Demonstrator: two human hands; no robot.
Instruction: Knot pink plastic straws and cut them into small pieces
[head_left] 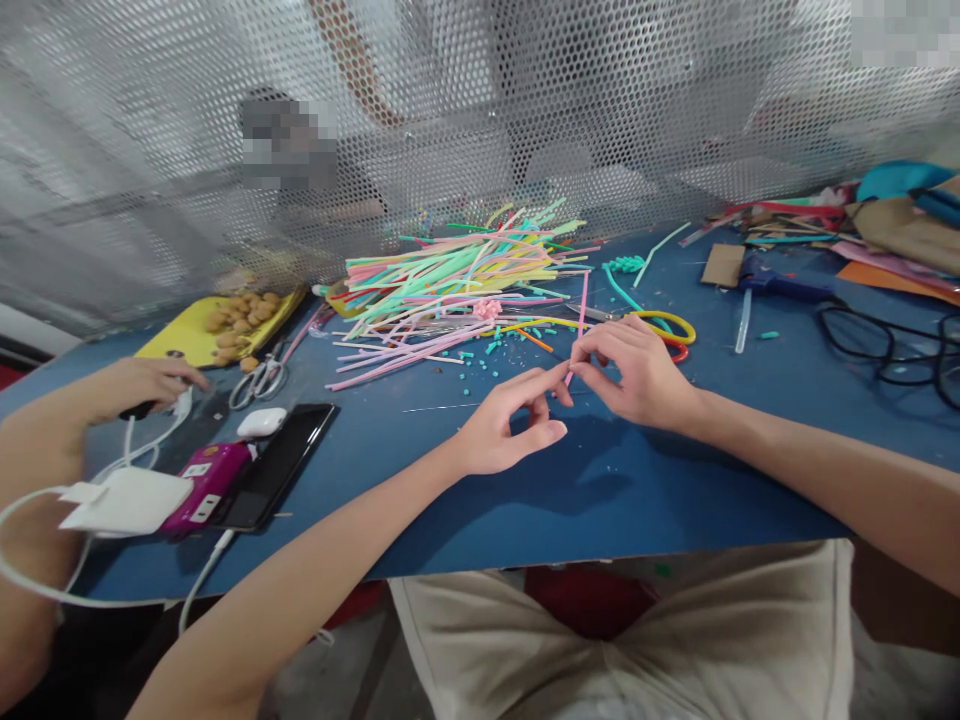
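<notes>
Over the blue table my two hands meet at the fingertips. My right hand is closed in a pinch on a thin pink straw-like stick, which stands up past the fingers. My left hand reaches its index finger to that pinch, with its thumb held apart and the other fingers loosely bent. Behind them lies a pile of pastel straw-like sticks, with a pink knobbly cluster at its front. Small turquoise cut pieces are scattered near my left hand. Scissors with yellow handles lie partly behind my right hand.
At left, another person's hand rests near white cables, a black phone, a purple power bank and grey scissors. A yellow tray holds brown lumps. A blue glue gun and black cord lie right; perforated metal stands behind.
</notes>
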